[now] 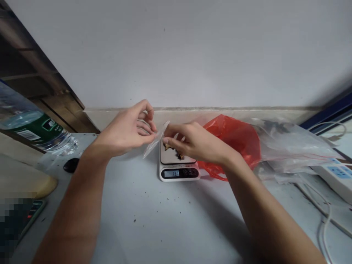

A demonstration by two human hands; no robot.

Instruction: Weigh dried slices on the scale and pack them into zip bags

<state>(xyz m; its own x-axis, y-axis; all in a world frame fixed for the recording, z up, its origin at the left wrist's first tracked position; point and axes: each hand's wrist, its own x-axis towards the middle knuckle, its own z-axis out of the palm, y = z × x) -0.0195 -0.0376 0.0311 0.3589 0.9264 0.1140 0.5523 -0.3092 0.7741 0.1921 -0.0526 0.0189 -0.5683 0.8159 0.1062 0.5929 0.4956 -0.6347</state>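
A small clear plastic bag is pinched at its edge between the thumb and fingers of my left hand, just left of a white digital scale. Over the weighing plate bends my right hand, its thumb and fingers closed together close to the bag's edge. What those fingers hold, if anything, is hidden. Brown dried pieces lie on the plate, partly covered by my right hand. The scale's small display is lit with digits.
Right of the scale sits a crumpled red plastic bag, then clear plastic bags, a white power strip and cables. At left are a large water bottle and a black round object. A wall rises behind.
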